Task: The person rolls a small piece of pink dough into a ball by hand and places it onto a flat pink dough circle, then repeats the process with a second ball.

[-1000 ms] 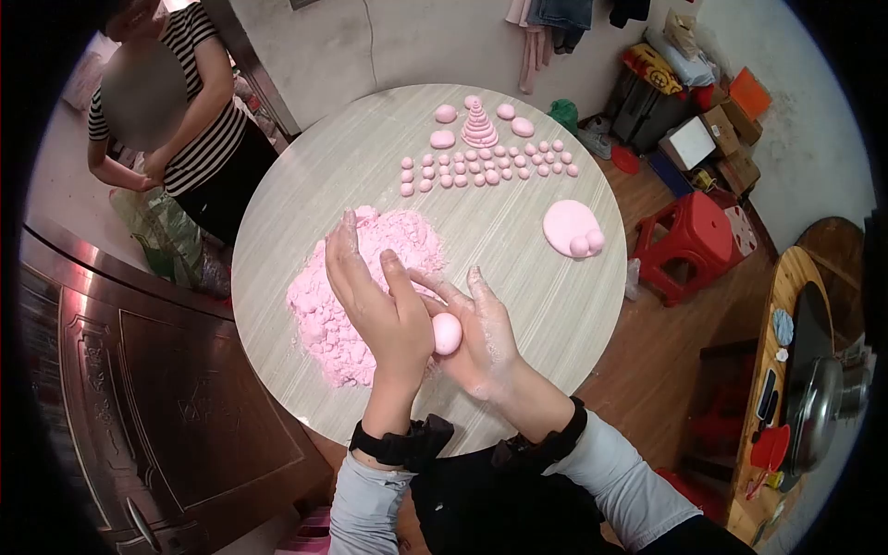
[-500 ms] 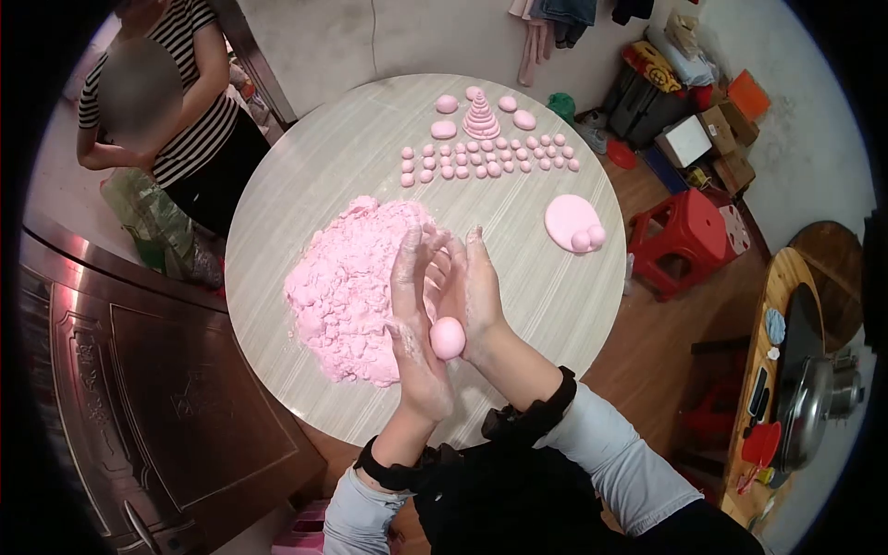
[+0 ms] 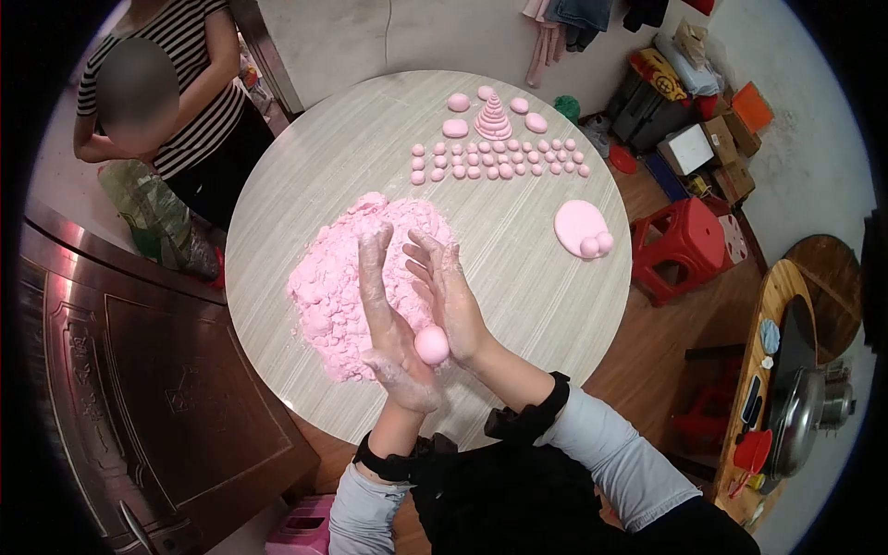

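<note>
A smooth pink dough ball [image 3: 431, 344] sits between my two palms, near their heels. My left hand [image 3: 388, 319] has its fingers stretched forward and its palm against the ball. On the other side, my right hand [image 3: 458, 310] presses in with its fingers extended, slightly apart. Pale dust coats both hands. Beneath and beyond them lies a crumbly heap of pink dough [image 3: 328, 296], partly hidden by my left hand.
On the round table [image 3: 314, 166] stand rows of small pink balls [image 3: 490, 159], a tiered pink cone [image 3: 493, 120] with several larger lumps round it, and a flat pink disc [image 3: 578, 227] bearing two balls. A person [image 3: 180, 83] stands far left. A red stool [image 3: 680, 245] is right.
Both hands have shifted slightly left with the dough ball between them, and the left fingers now stand further from the right ones. The whole view has turned a little.
</note>
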{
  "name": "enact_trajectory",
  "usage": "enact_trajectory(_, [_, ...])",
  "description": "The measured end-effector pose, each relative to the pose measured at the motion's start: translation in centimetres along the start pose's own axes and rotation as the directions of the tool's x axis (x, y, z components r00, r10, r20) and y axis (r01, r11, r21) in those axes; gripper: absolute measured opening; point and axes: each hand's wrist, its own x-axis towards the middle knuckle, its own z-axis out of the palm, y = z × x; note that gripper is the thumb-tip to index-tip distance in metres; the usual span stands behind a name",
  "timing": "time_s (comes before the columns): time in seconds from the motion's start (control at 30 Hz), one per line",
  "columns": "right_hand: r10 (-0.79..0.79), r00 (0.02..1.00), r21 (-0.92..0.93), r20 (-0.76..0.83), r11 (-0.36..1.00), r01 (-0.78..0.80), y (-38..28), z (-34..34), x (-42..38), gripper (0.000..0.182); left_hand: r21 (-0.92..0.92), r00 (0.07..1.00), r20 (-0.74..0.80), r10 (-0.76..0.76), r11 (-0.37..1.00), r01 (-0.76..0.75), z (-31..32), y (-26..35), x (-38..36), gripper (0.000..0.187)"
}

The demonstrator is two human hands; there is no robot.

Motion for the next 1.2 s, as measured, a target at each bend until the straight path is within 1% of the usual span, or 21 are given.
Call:
enact_trajectory(0.1, [-0.009,0.998,-0.052,0.066,0.999,0.013,-0.1,0.6,-0.8,0.071,-0.091,0.995,-0.097,0.020,0.995,-0.029,-0.4,0.7,0.5,0.094])
enact_trajectory(0.17, [0.003,0.993,-0.041,0.121,0.999,0.002,-0.2,0.5,-1.0,0.071,0.014,0.997,0.057,0.050,0.999,-0.050,-0.6,0.8,0.2,0.095])
enact_trajectory(0.3, [0.041,0.989,-0.085,0.139,0.996,-0.030,-0.7,0.7,-1.4,0.073,-0.010,0.991,0.020,0.133,0.991,-0.133,-1.0,1.1,0.4,0.093])
enact_trajectory(0.37, [0.074,0.981,0.050,0.179,0.995,-0.084,-1.5,1.4,-2.4,0.074,-0.067,0.999,0.005,0.048,0.997,-0.048,-0.7,0.8,0.1,0.090])
enact_trajectory(0.43, [-0.023,0.987,0.052,0.158,0.999,0.015,-1.7,1.2,-2.0,0.071,-0.169,0.986,0.084,-0.144,0.973,0.157,-0.4,0.4,-0.8,0.085])
enact_trajectory(0.5, [-0.366,0.927,-0.275,0.086,0.885,0.375,-1.6,0.8,-1.0,0.064,-0.730,0.880,0.118,-0.460,0.561,0.390,0.5,0.1,-1.7,0.078])
enact_trajectory(0.53, [-0.469,0.878,-0.382,0.093,0.797,0.467,-2.2,0.7,-1.1,0.060,-0.838,0.833,0.211,-0.512,0.344,0.423,0.2,-0.2,-2.0,0.075])
enact_trajectory(0.57, [-0.471,0.876,-0.381,0.101,0.795,0.472,-2.6,0.6,-1.1,0.060,-0.898,0.786,0.311,-0.534,0.106,0.427,0.0,-0.6,-2.2,0.072])
enact_trajectory(0.6, [-0.477,0.868,-0.396,0.137,0.777,0.490,-3.0,0.4,-1.2,0.061,-0.901,0.792,0.305,-0.529,0.109,0.420,0.0,-0.9,-2.2,0.072])
enact_trajectory(0.67, [-0.539,0.801,-0.419,0.260,0.685,0.596,-4.1,-0.7,-0.9,0.065,-0.918,0.742,0.373,-0.557,-0.107,0.381,0.0,-1.6,-2.4,0.064])
enact_trajectory(0.7, [-0.539,0.799,-0.416,0.269,0.683,0.600,-4.8,-1.3,-1.2,0.065,-0.921,0.747,0.366,-0.554,-0.103,0.375,-0.3,-2.5,-2.6,0.064])
enact_trajectory(0.77, [-0.531,0.806,-0.208,0.261,0.784,0.584,-6.4,-2.6,-1.7,0.058,-0.858,0.786,0.487,-0.380,-0.380,0.347,-1.0,-4.0,-3.2,0.057])
enact_trajectory(0.8, [-0.535,0.802,-0.206,0.264,0.782,0.589,-7.1,-3.7,-2.0,0.058,-0.879,0.730,0.476,-0.490,-0.298,0.373,-1.1,-3.2,-3.0,0.053])
enact_trajectory(0.83, [-0.447,0.833,-0.374,0.326,0.748,0.548,-7.8,-4.8,-2.6,0.049,-0.878,0.732,0.478,-0.486,-0.297,0.376,-1.0,-2.9,-2.8,0.053])
enact_trajectory(0.87, [-0.350,0.862,-0.532,0.365,0.682,0.502,-8.1,-5.4,-2.9,0.042,-0.884,0.650,0.446,-0.615,-0.187,0.429,-0.8,-2.7,-2.6,0.054])
enact_trajectory(0.9, [-0.356,0.861,-0.535,0.362,0.678,0.505,-8.2,-5.5,-3.4,0.042,-0.868,0.563,0.389,-0.730,-0.084,0.490,-0.5,-2.7,-2.6,0.054])
enact_trajectory(0.93, [-0.339,0.798,-0.603,0.499,0.525,0.601,-8.1,-5.5,-4.0,0.041,-0.839,0.572,0.361,-0.736,0.012,0.544,-0.3,-2.8,-2.8,0.057])
enact_trajectory(0.97, [-0.290,0.729,-0.637,0.620,0.356,0.684,-8.0,-5.7,-4.6,0.041,-0.834,0.568,0.372,-0.734,0.005,0.552,-0.2,-2.6,-2.9,0.057])
enact_trajectory(1.1, [-0.317,0.720,-0.649,0.617,0.313,0.694,-5.5,-6.4,-4.5,0.048,-0.809,0.623,0.533,-0.573,-0.129,0.574,0.3,-2.3,-2.9,0.064])
enact_trajectory(1.17, [-0.277,0.745,-0.605,0.607,0.446,0.659,-4.8,-7.1,-4.3,0.047,-0.821,0.636,0.517,-0.573,-0.123,0.557,0.6,-1.7,-2.8,0.066])
enact_trajectory(1.2, [-0.277,0.767,-0.634,0.579,0.438,0.637,-4.6,-7.4,-4.1,0.047,-0.804,0.615,0.549,-0.566,-0.155,0.575,0.8,-1.5,-2.7,0.066])
